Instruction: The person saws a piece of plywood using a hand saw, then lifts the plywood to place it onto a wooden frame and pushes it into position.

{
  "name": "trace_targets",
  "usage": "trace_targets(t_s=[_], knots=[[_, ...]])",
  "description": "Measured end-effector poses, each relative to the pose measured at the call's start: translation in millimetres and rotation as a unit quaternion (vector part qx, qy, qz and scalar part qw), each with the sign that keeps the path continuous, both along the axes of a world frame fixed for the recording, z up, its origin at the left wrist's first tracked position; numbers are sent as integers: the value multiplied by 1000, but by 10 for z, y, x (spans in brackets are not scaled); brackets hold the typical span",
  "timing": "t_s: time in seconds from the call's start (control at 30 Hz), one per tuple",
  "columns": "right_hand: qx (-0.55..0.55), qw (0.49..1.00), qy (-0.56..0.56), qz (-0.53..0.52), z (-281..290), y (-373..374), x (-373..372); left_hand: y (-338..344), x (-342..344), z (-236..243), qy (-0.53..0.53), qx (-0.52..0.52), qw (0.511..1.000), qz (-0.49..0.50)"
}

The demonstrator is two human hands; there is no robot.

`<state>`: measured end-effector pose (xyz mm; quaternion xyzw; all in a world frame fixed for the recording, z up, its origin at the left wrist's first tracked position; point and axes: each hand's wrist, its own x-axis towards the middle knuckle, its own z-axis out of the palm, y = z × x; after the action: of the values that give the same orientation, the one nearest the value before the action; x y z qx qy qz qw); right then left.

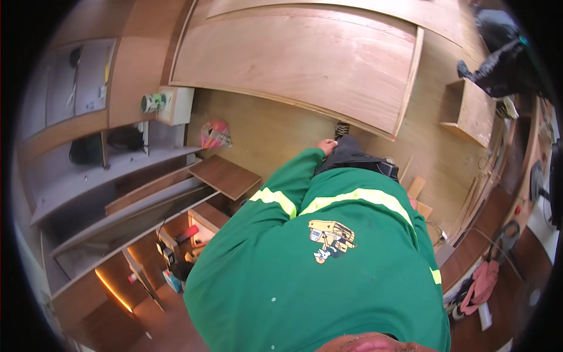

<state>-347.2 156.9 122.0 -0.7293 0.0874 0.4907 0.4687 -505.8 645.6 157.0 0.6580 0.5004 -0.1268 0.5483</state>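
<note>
My left hand (327, 145) hangs in front of my dark trousers (347, 154), at the end of a green sleeve with a bright yellow band. Its fingers are small and partly turned away, so I cannot make out their pose or anything in them. Beyond it, the near edge of a large plywood panel (299, 64) with a wooden frame runs across the view. A shoe (342, 129) shows just below that edge. My right hand does not show; my green jacket (328, 281) covers most of that side.
A brown board (226, 177) and a pink patterned bag (215, 134) lie to the left, near wooden cabinet frames (141, 276). At the far right is an open wooden box (472, 111), with another person's dark-clothed leg (498, 73) beside it. A pink cloth (482, 284) hangs at right.
</note>
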Motion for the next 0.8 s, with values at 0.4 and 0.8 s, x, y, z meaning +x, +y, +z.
trace_targets(t_s=[0.4,0.8], knots=[[-107,993,-16,53,939,587,961,-103,-610,-296,11,64,981,-183],[-133,986,-27,99,1272,1567,1976,589,539,-484,-29,-295,861,413]])
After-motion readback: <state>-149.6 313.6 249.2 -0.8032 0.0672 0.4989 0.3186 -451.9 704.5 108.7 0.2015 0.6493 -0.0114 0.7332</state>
